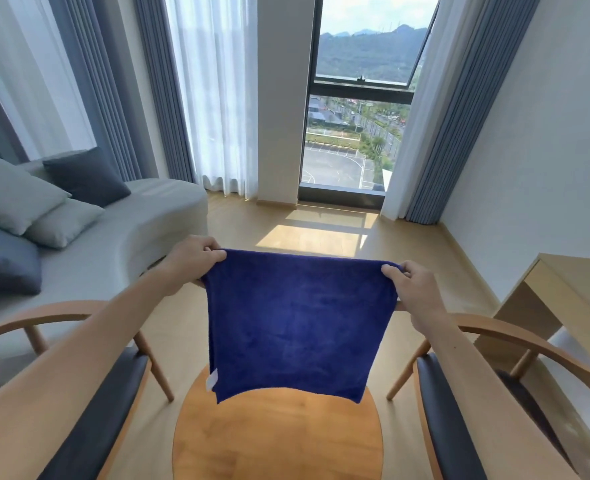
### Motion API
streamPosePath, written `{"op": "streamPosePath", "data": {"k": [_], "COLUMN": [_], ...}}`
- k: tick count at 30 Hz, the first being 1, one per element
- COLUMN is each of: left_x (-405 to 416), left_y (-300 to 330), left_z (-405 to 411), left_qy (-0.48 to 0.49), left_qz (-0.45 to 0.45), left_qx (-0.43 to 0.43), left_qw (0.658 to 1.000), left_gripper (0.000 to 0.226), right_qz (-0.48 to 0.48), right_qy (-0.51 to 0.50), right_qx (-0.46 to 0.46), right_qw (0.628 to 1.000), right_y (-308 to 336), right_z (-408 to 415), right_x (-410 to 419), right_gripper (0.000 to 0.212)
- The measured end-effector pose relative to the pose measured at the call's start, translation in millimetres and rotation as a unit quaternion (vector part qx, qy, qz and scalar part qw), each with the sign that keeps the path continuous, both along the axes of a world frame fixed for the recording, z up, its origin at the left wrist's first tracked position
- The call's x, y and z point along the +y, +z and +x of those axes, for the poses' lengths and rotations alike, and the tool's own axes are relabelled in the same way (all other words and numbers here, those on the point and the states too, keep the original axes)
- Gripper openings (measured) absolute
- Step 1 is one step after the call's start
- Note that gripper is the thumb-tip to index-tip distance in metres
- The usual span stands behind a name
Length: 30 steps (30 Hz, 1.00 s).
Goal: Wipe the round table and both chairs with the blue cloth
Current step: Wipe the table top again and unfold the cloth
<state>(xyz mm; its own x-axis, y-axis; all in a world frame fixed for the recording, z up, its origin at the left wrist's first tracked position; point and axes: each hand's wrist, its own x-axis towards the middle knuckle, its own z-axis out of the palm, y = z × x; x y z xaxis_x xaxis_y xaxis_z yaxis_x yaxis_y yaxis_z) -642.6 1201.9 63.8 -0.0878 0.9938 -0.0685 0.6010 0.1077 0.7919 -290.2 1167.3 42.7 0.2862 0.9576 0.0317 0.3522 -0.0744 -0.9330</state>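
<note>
The round counter point(278, 441) lies nearest, at 6 o'clock, with a chair point(89, 393) at 8 and a chair point(459, 403) at 4. Above it hangs the cloth point(297, 323), its top corners pinched by the left hand point(191, 261) and right hand point(413, 289). A sofa point(120, 237) sits at 10.

Round wooden table point(276, 441) stands on the floor point(321, 216) between two chairs point(89, 410).

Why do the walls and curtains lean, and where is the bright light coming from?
Head view: the wide-angle lens bends the curtains and chairs near the edges; daylight through the window throws a bright patch on the floor; the blue cloth looks sharp.
</note>
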Motion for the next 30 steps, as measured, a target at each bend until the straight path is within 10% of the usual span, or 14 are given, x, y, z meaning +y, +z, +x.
{"op": "streamPosePath", "data": {"k": [8,21,30], "left_x": [-26,-34,-29], "left_y": [-10,3,-14], "left_z": [92,111,84], "left_qy": [0.0,-0.041,-0.085], "left_qz": [-0.157,-0.183,-0.081], "left_qx": [-0.27,-0.337,-0.086], "left_qw": [0.95,0.923,0.989], "left_gripper": [0.007,0.017,0.044], "right_qz": [0.029,0.093,0.123], "right_qy": [0.139,0.222,0.287], "right_qx": [-0.068,-0.178,-0.159], "right_qw": [0.988,0.954,0.937], "right_y": [1,9,40], "right_z": [-86,-82,-51], "right_x": [-21,-35,-33], "right_gripper": [0.018,0.019,0.019]}}
